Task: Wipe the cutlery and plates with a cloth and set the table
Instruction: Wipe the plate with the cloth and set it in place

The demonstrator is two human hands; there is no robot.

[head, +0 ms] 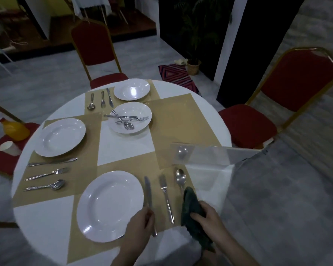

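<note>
— Where are the hands?
— At the near place setting: the left hand (140, 223) curls around the knife (148, 194) handle, just right of the white plate (110, 206).
— And the right?
— The right hand (210, 217) grips a dark cloth (190, 204) touching the spoon (180, 178); a fork (165, 194) lies between.
</note>
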